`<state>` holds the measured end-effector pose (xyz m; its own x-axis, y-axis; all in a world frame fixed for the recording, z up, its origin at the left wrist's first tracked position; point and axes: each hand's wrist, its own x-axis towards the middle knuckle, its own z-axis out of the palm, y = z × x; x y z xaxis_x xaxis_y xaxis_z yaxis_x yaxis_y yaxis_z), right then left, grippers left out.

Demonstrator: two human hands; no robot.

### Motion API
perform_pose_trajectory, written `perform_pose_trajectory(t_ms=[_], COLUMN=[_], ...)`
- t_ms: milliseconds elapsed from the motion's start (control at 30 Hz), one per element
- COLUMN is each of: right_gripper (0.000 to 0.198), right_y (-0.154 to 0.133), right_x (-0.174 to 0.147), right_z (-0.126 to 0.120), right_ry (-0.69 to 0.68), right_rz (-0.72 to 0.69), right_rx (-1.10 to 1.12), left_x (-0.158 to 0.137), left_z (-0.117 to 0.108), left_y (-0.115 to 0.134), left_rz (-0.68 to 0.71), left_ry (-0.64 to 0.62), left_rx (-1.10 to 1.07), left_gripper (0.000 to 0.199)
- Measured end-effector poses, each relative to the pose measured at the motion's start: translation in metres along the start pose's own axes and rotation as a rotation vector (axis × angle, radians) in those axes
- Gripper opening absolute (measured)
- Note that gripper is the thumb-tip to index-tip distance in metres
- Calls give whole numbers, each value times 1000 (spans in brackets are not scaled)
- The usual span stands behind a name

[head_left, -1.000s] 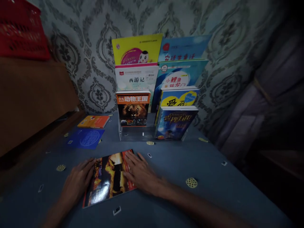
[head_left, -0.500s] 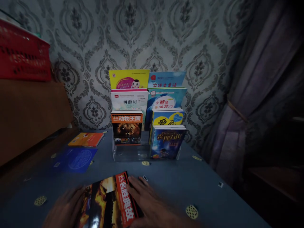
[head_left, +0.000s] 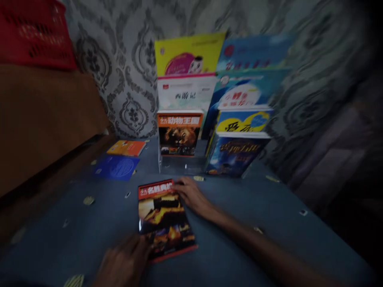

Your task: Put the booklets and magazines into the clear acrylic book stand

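A dark book [head_left: 163,213] with a red title band and golden pictures lies cover up on the table, its title toward the far side. My right hand [head_left: 194,195] grips its upper right corner, fingers bent over the edge. At the lower left edge, my left hand [head_left: 127,257] is closed on the same book; motion blurs it and its thumb is hard to see. Behind them stands a clear stepped book rack [head_left: 176,164]. A lion-cover book [head_left: 180,137] occupies its front left, and a dark blue book [head_left: 237,155] its front right.
Higher in the rack are yellow [head_left: 190,48], white [head_left: 185,91] and blue books [head_left: 254,48]. An orange book [head_left: 127,148] and a blue booklet [head_left: 118,167] lie at left, near a cardboard box [head_left: 50,119] bearing a red basket [head_left: 38,36]. A curtain [head_left: 329,147] hangs right.
The book in my hands has turned counterclockwise, so its title band now faces the rack. My right hand has moved to its far corner. The view has shifted closer to the rack.
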<state>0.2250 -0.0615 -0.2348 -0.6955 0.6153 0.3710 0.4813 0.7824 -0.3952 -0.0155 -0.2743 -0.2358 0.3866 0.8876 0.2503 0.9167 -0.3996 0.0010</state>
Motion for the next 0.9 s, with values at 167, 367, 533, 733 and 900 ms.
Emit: perform_pose_trajectory(t_ms=[167, 367, 533, 733, 900], right_gripper=[38, 61, 68, 67, 67], right_y=[-4, -26, -29, -27, -26], right_x=[-1, -29, -32, -32, -33], right_z=[8, 5, 7, 9, 5], right_ry=[8, -47, -94, -89, -109], right_rz=[-18, 14, 29, 30, 29], right_rx=[35, -91, -117, -115, -123], left_x=[28, 22, 23, 52, 68], left_z=[-25, -23, -12, -2, 7], left_y=[11, -12, -28, -60, -74], left_rz=[-75, -50, -96, -206, -207], left_ry=[-10, 68, 27, -32, 0], left_rx=[-114, -147, -158, -134, -103], left_gripper=[25, 24, 36, 46, 43])
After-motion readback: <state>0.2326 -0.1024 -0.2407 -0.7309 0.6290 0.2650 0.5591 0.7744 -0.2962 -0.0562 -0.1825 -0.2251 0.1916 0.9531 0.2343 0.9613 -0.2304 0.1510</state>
